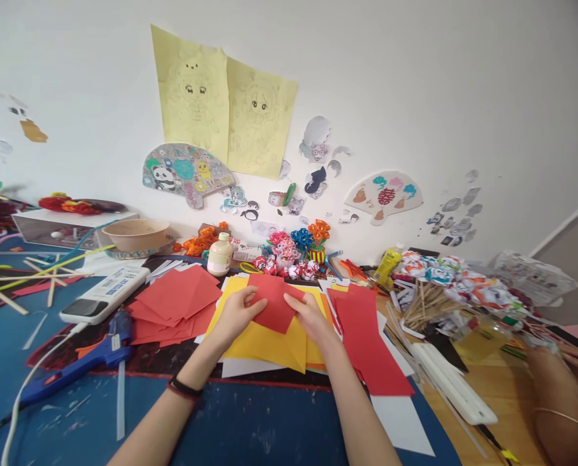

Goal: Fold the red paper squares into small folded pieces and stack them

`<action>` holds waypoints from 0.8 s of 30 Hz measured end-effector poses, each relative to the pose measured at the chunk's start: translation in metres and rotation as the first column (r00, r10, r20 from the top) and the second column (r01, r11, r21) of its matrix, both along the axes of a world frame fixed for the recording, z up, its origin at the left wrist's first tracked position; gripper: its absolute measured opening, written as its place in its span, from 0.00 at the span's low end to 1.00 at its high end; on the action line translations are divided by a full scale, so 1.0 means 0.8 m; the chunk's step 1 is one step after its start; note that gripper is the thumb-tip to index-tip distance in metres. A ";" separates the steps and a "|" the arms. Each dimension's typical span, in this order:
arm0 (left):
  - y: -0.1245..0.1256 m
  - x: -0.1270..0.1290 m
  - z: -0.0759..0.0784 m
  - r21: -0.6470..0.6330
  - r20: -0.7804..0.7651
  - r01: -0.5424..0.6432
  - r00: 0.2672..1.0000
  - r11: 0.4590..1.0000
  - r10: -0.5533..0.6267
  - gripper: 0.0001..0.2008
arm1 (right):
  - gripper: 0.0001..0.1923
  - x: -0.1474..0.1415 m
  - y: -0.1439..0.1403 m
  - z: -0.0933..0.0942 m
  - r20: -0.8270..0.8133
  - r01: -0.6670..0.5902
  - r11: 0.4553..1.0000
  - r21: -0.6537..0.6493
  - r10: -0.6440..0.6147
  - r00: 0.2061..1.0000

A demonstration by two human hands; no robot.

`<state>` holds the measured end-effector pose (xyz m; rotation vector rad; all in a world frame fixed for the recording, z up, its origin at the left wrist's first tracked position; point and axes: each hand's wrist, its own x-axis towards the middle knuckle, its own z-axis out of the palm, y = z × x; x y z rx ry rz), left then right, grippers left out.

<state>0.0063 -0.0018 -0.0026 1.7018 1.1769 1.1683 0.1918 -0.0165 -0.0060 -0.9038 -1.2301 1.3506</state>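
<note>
Both my hands hold one small red paper square (272, 301) just above a stack of yellow paper sheets (269, 343). My left hand (237, 312) pinches its left edge, thumb on top. My right hand (312, 318) grips its right side, where the paper is creased. A black and red band sits on my left wrist. A pile of red paper squares (172, 304) lies to the left, and long red sheets (366, 336) lie to the right.
A blue glue gun (87, 359) with a white cord and a white remote (105, 294) lie at the left. A glue bottle (219, 254), a bowl (136, 233) and paper flowers (296, 249) stand at the back. Another person's arm (558, 395) rests at the right by wooden sticks (427, 304).
</note>
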 end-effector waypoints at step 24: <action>-0.018 -0.001 0.023 0.074 -0.084 0.182 0.981 0.980 -0.176 0.10 | 0.13 -0.005 -0.001 -0.001 0.332 -0.046 0.970 0.237 -0.036 0.942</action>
